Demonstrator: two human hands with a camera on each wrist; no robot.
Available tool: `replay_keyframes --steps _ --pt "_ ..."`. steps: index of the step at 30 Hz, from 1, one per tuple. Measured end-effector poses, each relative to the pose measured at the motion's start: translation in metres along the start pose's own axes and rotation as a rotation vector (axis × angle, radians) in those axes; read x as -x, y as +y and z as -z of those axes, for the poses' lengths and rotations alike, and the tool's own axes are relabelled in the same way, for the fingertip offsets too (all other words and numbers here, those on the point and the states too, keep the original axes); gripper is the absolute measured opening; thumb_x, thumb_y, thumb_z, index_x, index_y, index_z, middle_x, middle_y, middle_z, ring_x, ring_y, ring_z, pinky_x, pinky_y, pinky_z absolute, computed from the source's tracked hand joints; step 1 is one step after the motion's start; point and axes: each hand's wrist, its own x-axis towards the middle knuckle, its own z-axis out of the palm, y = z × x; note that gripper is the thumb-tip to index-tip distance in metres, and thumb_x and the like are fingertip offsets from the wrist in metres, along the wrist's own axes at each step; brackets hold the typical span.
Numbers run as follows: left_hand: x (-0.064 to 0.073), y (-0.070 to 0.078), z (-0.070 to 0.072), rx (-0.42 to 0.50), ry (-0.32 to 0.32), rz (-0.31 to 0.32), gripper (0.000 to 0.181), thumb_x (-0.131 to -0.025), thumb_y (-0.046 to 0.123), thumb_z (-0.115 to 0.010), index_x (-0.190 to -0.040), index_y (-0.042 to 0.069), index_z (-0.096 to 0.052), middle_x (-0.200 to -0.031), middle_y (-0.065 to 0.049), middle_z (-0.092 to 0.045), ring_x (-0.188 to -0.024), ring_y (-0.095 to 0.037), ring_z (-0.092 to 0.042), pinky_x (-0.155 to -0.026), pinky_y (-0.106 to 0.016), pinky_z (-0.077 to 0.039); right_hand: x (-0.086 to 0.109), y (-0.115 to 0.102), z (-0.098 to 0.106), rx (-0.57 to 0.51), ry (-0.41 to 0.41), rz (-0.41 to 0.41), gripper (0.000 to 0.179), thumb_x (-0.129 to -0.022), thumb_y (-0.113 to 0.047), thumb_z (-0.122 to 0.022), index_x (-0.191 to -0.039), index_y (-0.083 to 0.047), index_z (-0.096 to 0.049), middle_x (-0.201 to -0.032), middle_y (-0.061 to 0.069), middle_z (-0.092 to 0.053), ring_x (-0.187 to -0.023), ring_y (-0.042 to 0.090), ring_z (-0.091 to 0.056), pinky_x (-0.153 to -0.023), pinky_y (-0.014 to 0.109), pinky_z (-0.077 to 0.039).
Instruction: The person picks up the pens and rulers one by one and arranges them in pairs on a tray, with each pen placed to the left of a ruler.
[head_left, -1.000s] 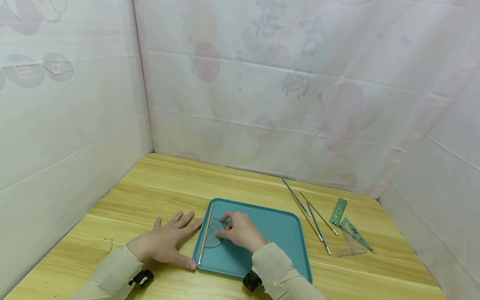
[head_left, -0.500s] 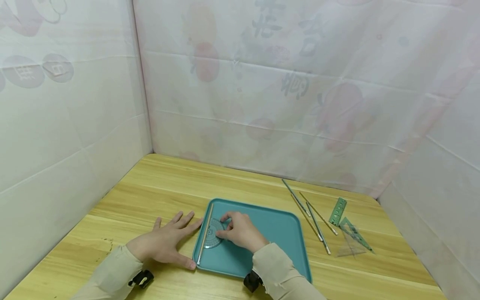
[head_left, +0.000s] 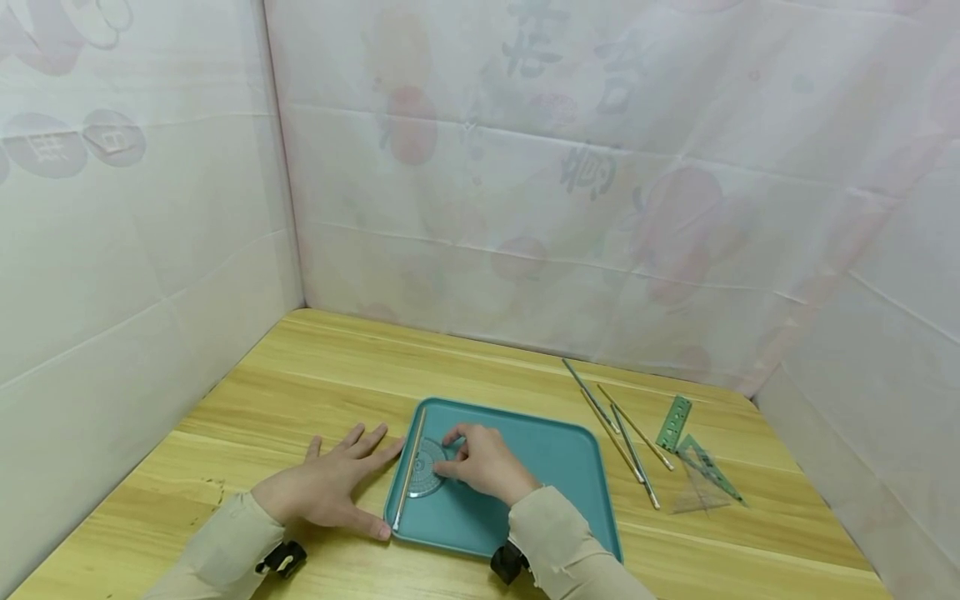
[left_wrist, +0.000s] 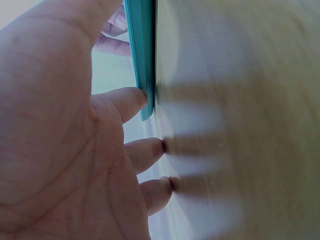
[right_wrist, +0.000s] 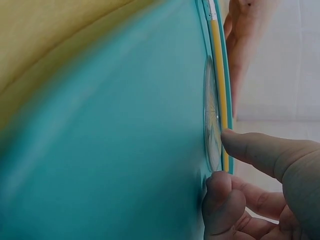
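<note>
A clear protractor (head_left: 426, 477) lies flat on the left part of the teal tray (head_left: 536, 450), its straight side along a yellow pencil (head_left: 411, 467). My right hand (head_left: 487, 462) is at the protractor's curved edge, thumb and index finger apart, their tips overlapping the edge. In the right wrist view, the thumb (right_wrist: 260, 150) shows over the protractor (right_wrist: 212, 120), with the other fingers (right_wrist: 225, 197) bent beside its near end. My left hand (head_left: 330, 487) spreads its fingers on the table along the tray's left side, with fingertips against the tray edge (left_wrist: 142, 75).
Right of the tray, several pencils (head_left: 630, 442) lie loosely on the wooden table (head_left: 360, 342). Beyond them are a green stencil ruler (head_left: 674, 423), a green set square (head_left: 712, 471) and a clear set square (head_left: 697, 492). Pale printed curtains (head_left: 480, 208) enclose the table.
The protractor's markings look sharper than a second ago, and it lies still beside the pencil. My right hand has shifted very slightly right; my left hand stays put.
</note>
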Motion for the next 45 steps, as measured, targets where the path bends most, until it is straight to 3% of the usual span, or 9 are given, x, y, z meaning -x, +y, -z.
replay_keyframes --steps 9,28,37,45 --pt "0.000 0.001 0.000 0.008 0.001 -0.001 0.119 -0.080 0.073 -0.082 -0.173 0.024 -0.026 -0.180 -0.018 -0.017 -0.164 -0.056 -0.013 -0.107 -0.097 -0.004 0.002 0.005 0.005 0.007 -0.014 0.026 0.037 -0.096 -0.024 -0.084 -0.125 -0.004 -0.073 -0.074 0.001 -0.064 -0.059 0.013 -0.054 -0.054 0.030 -0.044" --pt "0.001 0.001 0.000 0.015 0.009 -0.003 0.119 -0.080 0.072 -0.083 -0.173 0.025 -0.026 -0.180 -0.018 -0.017 -0.164 -0.055 -0.012 -0.108 -0.097 -0.003 0.013 0.024 0.031 0.043 0.013 0.043 0.040 -0.097 -0.027 -0.083 -0.129 -0.006 -0.072 -0.094 0.002 -0.070 -0.076 0.015 -0.062 -0.064 0.033 -0.053" --pt "0.001 0.002 -0.001 0.011 0.014 -0.014 0.119 -0.080 0.072 -0.083 -0.173 0.024 -0.026 -0.180 -0.019 -0.017 -0.164 -0.055 -0.012 -0.108 -0.097 -0.002 0.021 0.036 0.051 0.074 0.074 0.008 0.040 -0.101 -0.030 -0.078 -0.134 -0.010 -0.071 -0.117 0.008 -0.073 -0.101 0.022 -0.070 -0.084 0.044 -0.061" --pt "0.002 0.002 0.000 0.014 0.011 -0.009 0.119 -0.080 0.072 -0.083 -0.173 0.024 -0.026 -0.180 -0.018 -0.017 -0.164 -0.055 -0.012 -0.108 -0.097 -0.002 0.030 0.047 0.063 0.191 0.104 0.025 0.054 -0.108 -0.039 -0.066 -0.155 -0.012 -0.058 -0.151 0.018 -0.061 -0.139 0.042 -0.058 -0.109 0.065 -0.051"
